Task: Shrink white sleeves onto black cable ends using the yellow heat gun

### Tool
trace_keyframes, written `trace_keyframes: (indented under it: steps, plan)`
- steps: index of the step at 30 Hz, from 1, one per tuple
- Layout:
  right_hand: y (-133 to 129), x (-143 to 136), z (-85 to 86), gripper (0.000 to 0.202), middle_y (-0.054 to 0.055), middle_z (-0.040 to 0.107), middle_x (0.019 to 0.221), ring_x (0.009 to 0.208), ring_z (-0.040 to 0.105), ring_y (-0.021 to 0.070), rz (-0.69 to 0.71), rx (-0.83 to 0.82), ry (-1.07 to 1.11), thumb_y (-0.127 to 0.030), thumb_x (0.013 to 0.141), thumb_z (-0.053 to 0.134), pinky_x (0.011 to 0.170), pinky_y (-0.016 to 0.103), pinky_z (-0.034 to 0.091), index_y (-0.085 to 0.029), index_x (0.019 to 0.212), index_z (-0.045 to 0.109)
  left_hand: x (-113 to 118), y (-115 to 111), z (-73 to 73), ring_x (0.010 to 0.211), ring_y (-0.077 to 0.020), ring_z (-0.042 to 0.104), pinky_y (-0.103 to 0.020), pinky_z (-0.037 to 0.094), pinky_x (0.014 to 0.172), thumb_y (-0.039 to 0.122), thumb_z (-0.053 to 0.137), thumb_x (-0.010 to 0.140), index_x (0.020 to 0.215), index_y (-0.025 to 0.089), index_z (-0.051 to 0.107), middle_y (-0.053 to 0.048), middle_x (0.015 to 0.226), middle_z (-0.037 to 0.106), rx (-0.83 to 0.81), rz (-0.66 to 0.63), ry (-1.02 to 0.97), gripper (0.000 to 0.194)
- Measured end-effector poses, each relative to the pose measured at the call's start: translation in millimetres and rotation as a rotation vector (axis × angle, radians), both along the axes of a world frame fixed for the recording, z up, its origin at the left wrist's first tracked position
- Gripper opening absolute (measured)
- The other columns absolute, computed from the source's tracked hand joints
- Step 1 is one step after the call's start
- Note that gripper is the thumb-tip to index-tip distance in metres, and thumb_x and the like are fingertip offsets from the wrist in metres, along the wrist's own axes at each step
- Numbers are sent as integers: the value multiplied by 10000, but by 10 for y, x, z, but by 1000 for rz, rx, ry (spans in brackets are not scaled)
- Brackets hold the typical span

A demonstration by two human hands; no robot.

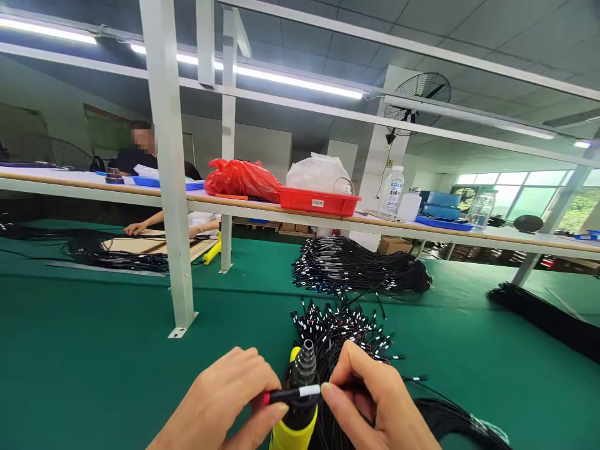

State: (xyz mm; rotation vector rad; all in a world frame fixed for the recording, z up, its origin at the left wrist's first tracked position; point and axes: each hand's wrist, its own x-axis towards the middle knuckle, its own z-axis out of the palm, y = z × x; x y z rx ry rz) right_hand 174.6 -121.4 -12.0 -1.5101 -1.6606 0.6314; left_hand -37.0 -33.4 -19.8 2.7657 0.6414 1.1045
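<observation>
My left hand [229,394] pinches a black cable end [284,396] with a red tip between thumb and fingers. A white sleeve [309,390] sits on the cable, pointing right. At the sleeve's far end the thumb and forefinger of my right hand [375,397] are closed on the cable. Directly behind the cable end stands a yellow heat gun [293,434], its metal nozzle [306,359] pointing up. Beyond my hands lies a bunch of black cables [342,331], many with white sleeves and some with red tips.
A larger cable bundle [360,265] lies farther back on the green table [94,350]. More cables [462,422] rest at right. A white post [180,250] rises left. The shelf carries a red tray [319,201], a red bag [241,179] and bottles. Another person's hand [135,229] is far left.
</observation>
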Motion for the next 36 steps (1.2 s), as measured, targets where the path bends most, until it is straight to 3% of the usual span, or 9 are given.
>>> trace_keyframes:
  steps: [3, 7, 13, 22, 36]
  plan:
    - [59, -22, 61, 219, -33, 426, 661, 575, 406, 111, -42, 8, 21, -344, 882, 483, 509, 209, 331, -214, 721, 411, 68, 29, 51, 615, -104, 586, -154, 501, 685, 445, 518, 932, 734, 256, 564, 61, 684, 614, -191, 20, 41, 277]
    - [136, 3, 111, 207, -36, 444, 666, 589, 413, 116, -70, 48, 20, -326, 890, 473, 526, 224, 331, -216, 725, 413, 143, 53, 70, 674, -124, 577, -175, 479, 642, 518, 439, 939, 776, 259, 570, 43, 733, 608, -415, 56, 10, 333]
    - [266, 59, 42, 223, -33, 482, 680, 606, 429, 120, -152, 53, -15, -318, 915, 469, 541, 235, 326, -213, 723, 426, 282, 163, -53, 712, -153, 507, -236, 418, 652, 566, 314, 956, 750, 236, 483, 22, 746, 535, -602, 137, 6, 424]
    - [371, 101, -129, 205, -29, 524, 696, 633, 461, 134, -207, 67, -75, -287, 914, 479, 561, 249, 315, -216, 726, 434, 379, 281, -48, 740, -165, 431, -275, 320, 671, 573, 274, 972, 765, 230, 457, 31, 770, 492, -688, 120, 77, 440]
    - [401, 123, -164, 194, -28, 545, 688, 629, 471, 142, -244, 69, -95, -281, 900, 501, 550, 248, 315, -219, 726, 439, 414, 297, -30, 776, -186, 448, -281, 331, 688, 550, 315, 961, 786, 241, 477, 26, 795, 517, -714, 126, 78, 390]
